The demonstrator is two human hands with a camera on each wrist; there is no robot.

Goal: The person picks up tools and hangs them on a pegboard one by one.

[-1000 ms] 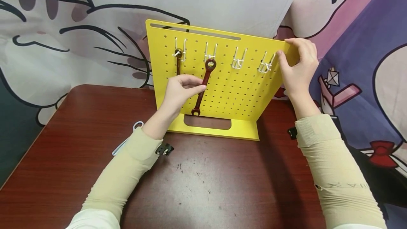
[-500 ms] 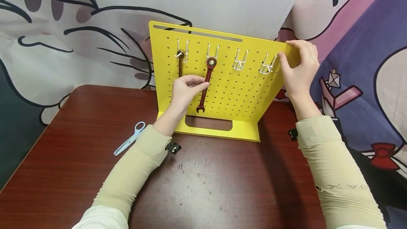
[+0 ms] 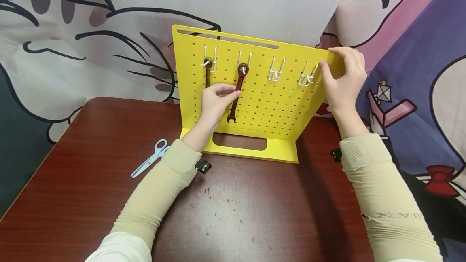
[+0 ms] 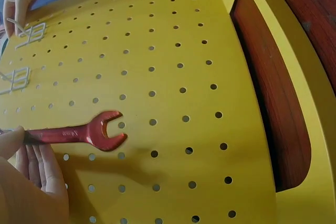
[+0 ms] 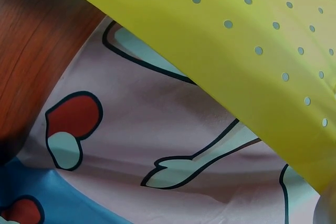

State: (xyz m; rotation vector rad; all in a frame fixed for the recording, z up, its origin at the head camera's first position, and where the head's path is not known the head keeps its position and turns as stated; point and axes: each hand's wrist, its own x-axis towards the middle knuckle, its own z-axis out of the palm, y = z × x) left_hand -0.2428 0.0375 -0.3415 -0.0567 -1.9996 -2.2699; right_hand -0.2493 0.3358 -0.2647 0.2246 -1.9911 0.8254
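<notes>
Pinching a wrench (image 4: 73, 134) is the left hand (image 3: 214, 102); right hand (image 3: 345, 81) seemingly grips the pegboard (image 3: 280, 97).

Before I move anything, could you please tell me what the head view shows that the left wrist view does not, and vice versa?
Only the head view shows the scissors and the hung wrench. Only the left wrist view shows faint markings on the held wrench. Both show the left hand holding that wrench and the right hand at the edge of the board.

Pale glare marks the tabletop (image 3: 225, 213), with a soft shadow band alongside.
</notes>
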